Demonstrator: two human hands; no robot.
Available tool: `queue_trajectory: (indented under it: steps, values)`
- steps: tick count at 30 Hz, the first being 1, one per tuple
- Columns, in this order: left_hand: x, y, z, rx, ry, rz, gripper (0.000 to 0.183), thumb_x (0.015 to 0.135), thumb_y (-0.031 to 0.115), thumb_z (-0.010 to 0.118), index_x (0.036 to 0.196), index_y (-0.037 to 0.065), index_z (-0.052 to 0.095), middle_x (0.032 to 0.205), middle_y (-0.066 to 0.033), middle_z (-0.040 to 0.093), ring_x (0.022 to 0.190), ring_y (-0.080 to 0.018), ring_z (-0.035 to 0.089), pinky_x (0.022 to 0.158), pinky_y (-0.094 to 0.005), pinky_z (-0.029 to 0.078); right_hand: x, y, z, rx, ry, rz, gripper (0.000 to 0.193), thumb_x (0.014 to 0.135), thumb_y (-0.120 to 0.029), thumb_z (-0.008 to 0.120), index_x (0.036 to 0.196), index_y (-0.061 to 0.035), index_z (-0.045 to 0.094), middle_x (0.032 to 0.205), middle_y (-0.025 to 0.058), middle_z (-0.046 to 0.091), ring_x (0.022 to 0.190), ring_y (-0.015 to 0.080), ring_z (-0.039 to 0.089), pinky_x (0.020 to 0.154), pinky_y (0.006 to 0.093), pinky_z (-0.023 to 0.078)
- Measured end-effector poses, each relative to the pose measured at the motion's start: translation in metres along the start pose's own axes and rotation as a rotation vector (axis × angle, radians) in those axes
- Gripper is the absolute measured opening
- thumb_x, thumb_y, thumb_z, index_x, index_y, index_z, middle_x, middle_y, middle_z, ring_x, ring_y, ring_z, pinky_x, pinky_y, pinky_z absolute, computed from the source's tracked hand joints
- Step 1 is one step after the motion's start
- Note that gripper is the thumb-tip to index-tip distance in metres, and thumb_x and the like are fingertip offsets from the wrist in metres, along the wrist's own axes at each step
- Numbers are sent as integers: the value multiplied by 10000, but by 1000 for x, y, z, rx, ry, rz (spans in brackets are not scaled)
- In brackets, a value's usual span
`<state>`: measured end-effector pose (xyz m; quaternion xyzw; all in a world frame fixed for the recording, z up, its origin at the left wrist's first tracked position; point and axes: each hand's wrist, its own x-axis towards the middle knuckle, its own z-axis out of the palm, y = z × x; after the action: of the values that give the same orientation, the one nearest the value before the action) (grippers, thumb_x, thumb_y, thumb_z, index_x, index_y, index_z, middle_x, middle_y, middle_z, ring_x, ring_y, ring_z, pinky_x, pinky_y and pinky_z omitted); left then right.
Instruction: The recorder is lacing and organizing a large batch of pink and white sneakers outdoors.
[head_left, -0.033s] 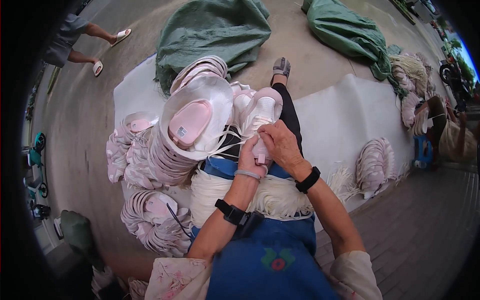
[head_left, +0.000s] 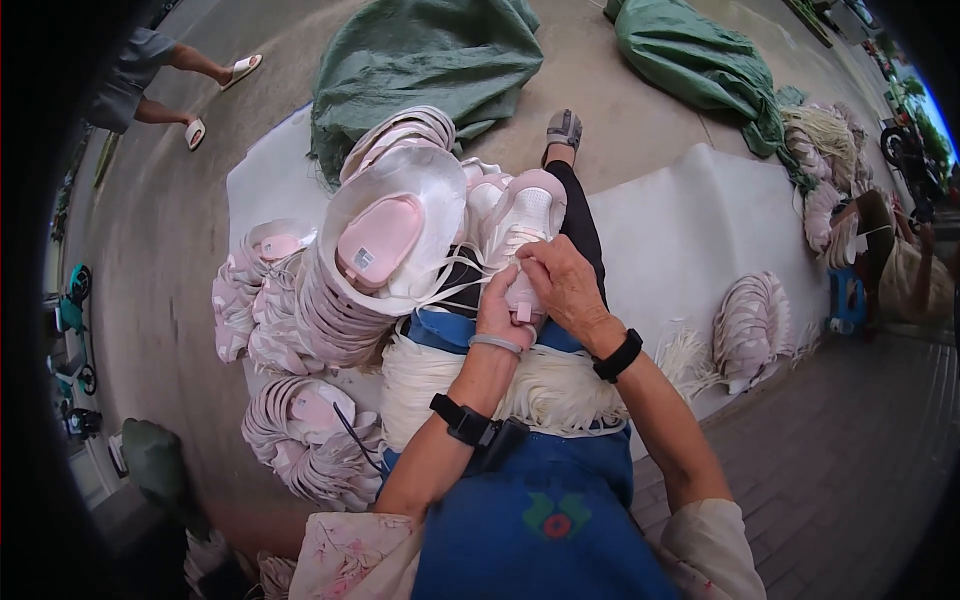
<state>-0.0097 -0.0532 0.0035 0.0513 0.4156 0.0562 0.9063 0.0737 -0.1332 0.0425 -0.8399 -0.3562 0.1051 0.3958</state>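
Two hands on one shoe here, so looks like the lacing step is mid-way. Going left to right: stacks of pink-and-white shoe uppers [head_left: 300,300] fan out on the white sheet [head_left: 690,230], with one pink-soled upper [head_left: 385,235] lying sole-up on top. Then the left hand [head_left: 497,308], fingers curled shut around the near end of a small pink-and-white shoe [head_left: 528,225] that sits over the lap, just above a bundle of white laces [head_left: 540,385]. The right hand [head_left: 562,285] is pressed against the left, grip pinched closed on the same shoe, apparently working a lace, though the fingertips are too small to tell. My guess is the next bit calls for pulling the lace snug while the left hand keeps the shoe steady. Farther right, another fanned stack of uppers [head_left: 752,328].
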Motion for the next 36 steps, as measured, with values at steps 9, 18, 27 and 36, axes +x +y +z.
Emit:
queue_trajectory:
  steps: [9, 18, 27, 36]
  values:
    - [-3, 1, 10, 23, -6, 35, 264, 850, 307, 584, 1043, 127, 587, 879, 3, 645, 693, -139, 617, 433, -241, 402, -8, 15, -3, 262, 5, 219, 146, 797, -103, 632, 916, -19, 628, 794, 139, 579, 708, 261, 600, 669, 346, 486]
    - [-5, 1, 15, 40, 44, 14, 282, 854, 322, 569, 1062, 133, 584, 886, 9, 640, 706, -136, 611, 489, -263, 425, -5, 9, -4, 251, 34, 223, 155, 797, -105, 633, 932, -31, 639, 821, 135, 574, 692, 242, 601, 660, 334, 490]
    - [-4, 1, 7, -11, 4, 19, 216, 824, 265, 619, 1005, 154, 582, 855, 33, 640, 685, -102, 597, 493, -235, 400, 8, -16, -7, -86, -104, 29, 154, 822, -131, 608, 950, -54, 642, 883, 139, 548, 782, 311, 591, 725, 389, 484]
    - [-11, 0, 15, 19, 70, 52, 211, 829, 263, 590, 1003, 143, 579, 828, 26, 629, 620, -95, 576, 455, -221, 375, 7, -4, -4, -3, -102, 55, 113, 816, -130, 596, 901, -64, 629, 830, 127, 536, 762, 291, 578, 682, 375, 466]
